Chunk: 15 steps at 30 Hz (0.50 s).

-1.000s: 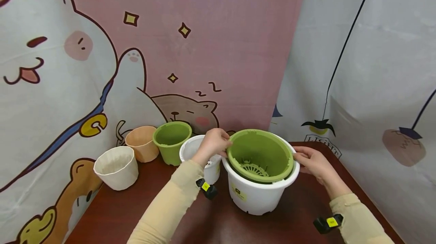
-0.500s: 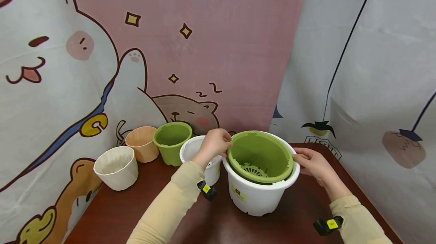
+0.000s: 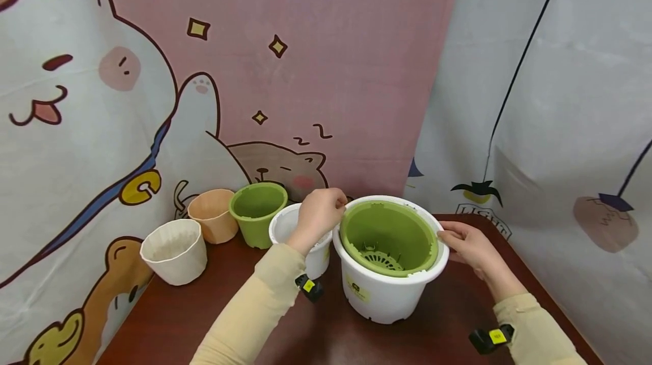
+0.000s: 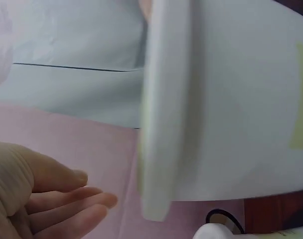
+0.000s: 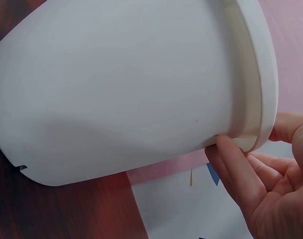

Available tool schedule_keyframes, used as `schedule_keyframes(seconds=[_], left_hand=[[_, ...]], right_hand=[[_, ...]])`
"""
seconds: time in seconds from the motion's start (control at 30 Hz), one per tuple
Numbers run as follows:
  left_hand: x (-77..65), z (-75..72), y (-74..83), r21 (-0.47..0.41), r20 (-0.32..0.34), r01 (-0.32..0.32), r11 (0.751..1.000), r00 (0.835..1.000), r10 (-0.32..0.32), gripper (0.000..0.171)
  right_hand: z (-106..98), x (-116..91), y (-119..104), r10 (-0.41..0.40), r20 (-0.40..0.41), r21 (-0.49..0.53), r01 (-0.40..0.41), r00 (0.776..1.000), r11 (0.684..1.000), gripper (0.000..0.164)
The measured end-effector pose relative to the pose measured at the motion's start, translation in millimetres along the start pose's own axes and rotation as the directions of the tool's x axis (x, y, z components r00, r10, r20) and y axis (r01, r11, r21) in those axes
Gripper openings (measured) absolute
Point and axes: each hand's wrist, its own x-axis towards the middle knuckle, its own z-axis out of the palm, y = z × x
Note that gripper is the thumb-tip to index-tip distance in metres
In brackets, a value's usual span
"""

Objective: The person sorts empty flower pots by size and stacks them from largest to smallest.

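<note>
A green flower pot [image 3: 389, 229] with a slotted bottom sits inside a large white flower pot [image 3: 382, 297], its rim slightly below the white one. My left hand [image 3: 320, 215] is just off the left side of the rims, holding nothing. In the left wrist view its thumb and loosely bent fingers [image 4: 74, 211] are apart from the white rim. My right hand [image 3: 468, 243] grips the white pot's rim on the right side. The right wrist view shows its fingers [image 5: 241, 174] under the lip and the thumb over the rim; the thumb tip is hidden.
Left of the large pot stands a smaller white pot [image 3: 287, 223], partly behind my left hand. Beyond it are another green pot [image 3: 258, 212], a peach pot [image 3: 211, 218] and a cream fluted pot [image 3: 175, 252]. The dark red table [image 3: 234, 297] meets printed cloth walls [image 3: 356, 71].
The green pot has dropped lower into the white pot on its left side and now sits level. My left hand has let go of its rim and lifted slightly. My right hand stays at the rim.
</note>
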Motion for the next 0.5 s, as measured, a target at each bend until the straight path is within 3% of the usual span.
schedule_keyframes(seconds=[0.13,0.5], left_hand=[[-0.3,-5.5,-4.2,-0.088,0.01,0.025,0.996,1.0,-0.024,0.014],[-12.3,-10.6,-21.3,-0.189,0.101,0.065,0.98,0.994,-0.047,0.031]], right_hand=[[0,0,0,-0.009,0.002,0.01,0.009,1.0,1.0,0.056],[-1,1,1,0.0,0.002,0.008,0.0,1.0,1.0,0.057]])
